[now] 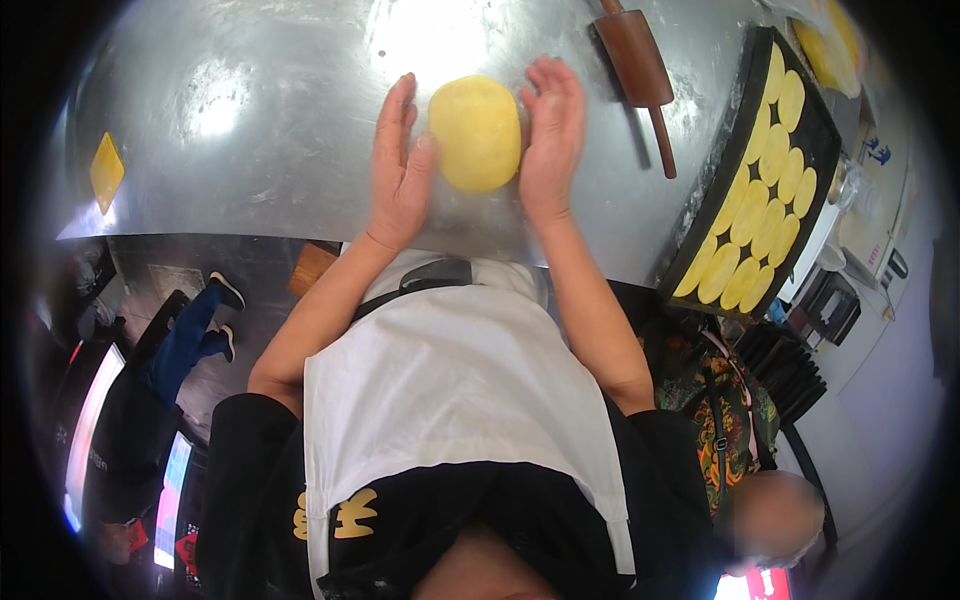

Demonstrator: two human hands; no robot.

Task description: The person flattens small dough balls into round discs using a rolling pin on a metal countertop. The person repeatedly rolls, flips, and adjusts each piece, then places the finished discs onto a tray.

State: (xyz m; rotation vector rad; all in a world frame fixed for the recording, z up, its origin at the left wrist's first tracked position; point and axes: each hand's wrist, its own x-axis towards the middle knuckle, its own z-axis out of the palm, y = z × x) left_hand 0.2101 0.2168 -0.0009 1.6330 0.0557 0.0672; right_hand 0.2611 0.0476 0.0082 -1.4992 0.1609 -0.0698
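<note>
A flat, rounded piece of yellow dough [475, 133] lies on the metal worktop [290, 130]. My left hand [400, 170] is along its left side, fingers stretched away from me and the thumb tip close to the dough's edge. On the other side, my right hand [551, 140] has its palm turned inward, fingers extended and slightly bent. Its inner side comes right up to the dough's edge; I cannot tell whether it touches. Neither hand grips anything. To the right of my right hand rests a brown wooden rolling pin [637, 60].
A black tray [815, 120] bearing rows of yellow dough rounds stands at the right. A yellow dough scraper [106, 173] is at the worktop's far left. A plastic bag with yellow contents [828, 45] sits behind the tray. Other people are at lower left and lower right.
</note>
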